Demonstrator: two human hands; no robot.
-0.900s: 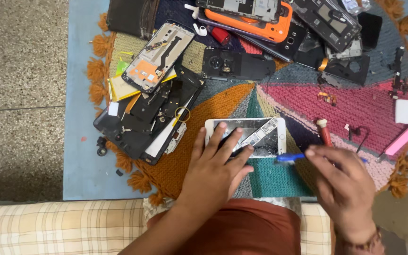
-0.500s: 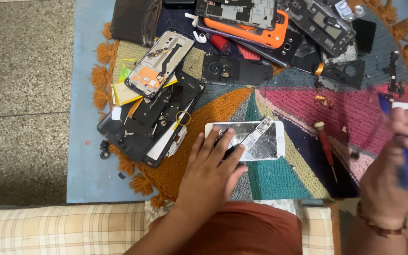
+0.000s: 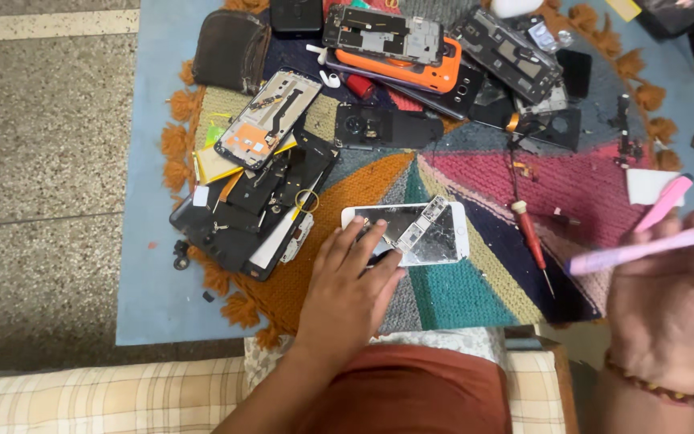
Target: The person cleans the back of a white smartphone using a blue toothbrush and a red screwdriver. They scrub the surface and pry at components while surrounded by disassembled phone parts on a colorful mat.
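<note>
— Where, exactly, is the work on your bench (image 3: 146,305)?

— Centre of the patterned mat (image 3: 475,281), beside a heap of stripped phone frames (image 3: 259,201).

— Your hands?

— Your left hand (image 3: 347,293) lies flat, fingers spread wide, on the cracked white phone (image 3: 431,233). Your right hand (image 3: 672,301), raised clear, grips a pink tool (image 3: 644,247); the red screwdriver (image 3: 530,237) lies between.

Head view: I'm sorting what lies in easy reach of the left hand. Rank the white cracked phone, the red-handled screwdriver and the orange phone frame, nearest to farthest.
From the left hand:
1. White cracked phone, under its fingertips, at the mat's middle.
2. Red-handled screwdriver, to the right, beyond the phone.
3. Orange phone frame, far up at the mat's top edge.
</note>
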